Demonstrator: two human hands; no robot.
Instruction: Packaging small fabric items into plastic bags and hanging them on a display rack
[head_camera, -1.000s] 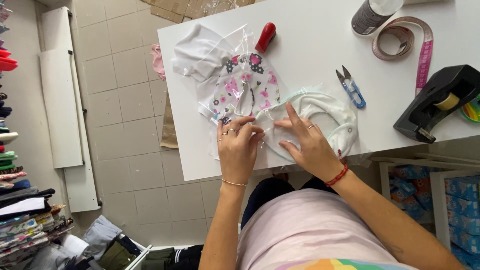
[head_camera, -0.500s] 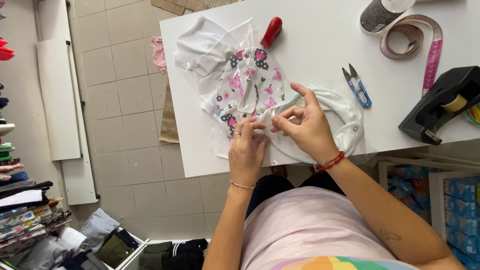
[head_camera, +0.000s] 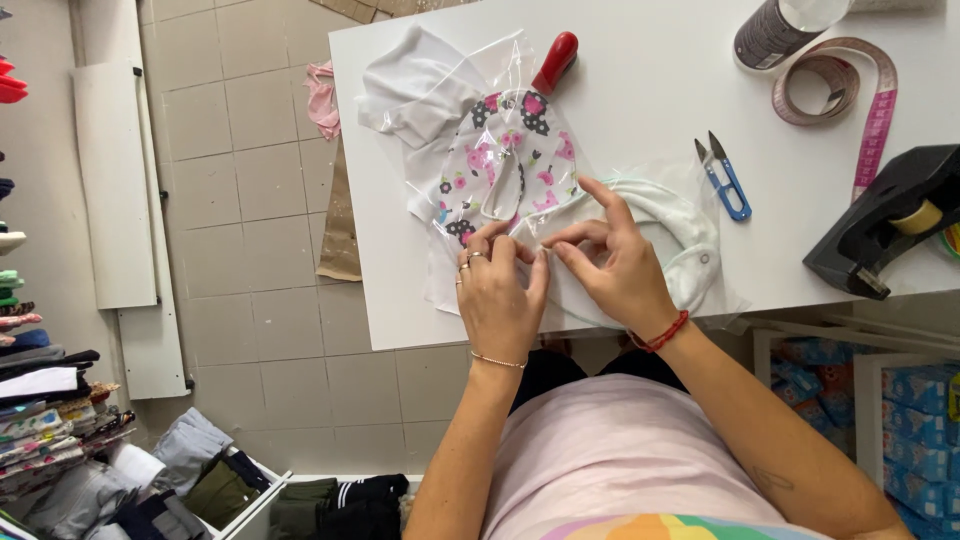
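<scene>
Head view, looking down on a white bench (head_camera: 640, 110). The left hand (head_camera: 497, 300) and the right hand (head_camera: 620, 265) are meeting over a clear plastic bag (head_camera: 480, 215) that is lying near the front edge of the bench, with folded baby garments inside it. The fingertips (head_camera: 553, 243) of the right hand are pinching the film of the bag at its middle, and the left hand is pressing down on the same spot with fingers curled, so both hands are grasping the bag (the exact fold under the fingers is hidden). A floral printed garment (head_camera: 505, 160) is lying in the bag just beyond the hands, and a white garment (head_camera: 420, 95) is lying at the far left end. A pale white-and-mint garment (head_camera: 690, 250) is showing under the right hand. Blue thread snips (head_camera: 725, 180) are lying just right of the bag. A red-handled tool (head_camera: 556, 60) is touching the bag's far edge. A pink tape measure (head_camera: 850, 95) and a black tape dispenser (head_camera: 890, 215) are sitting well apart, to the right.
</scene>
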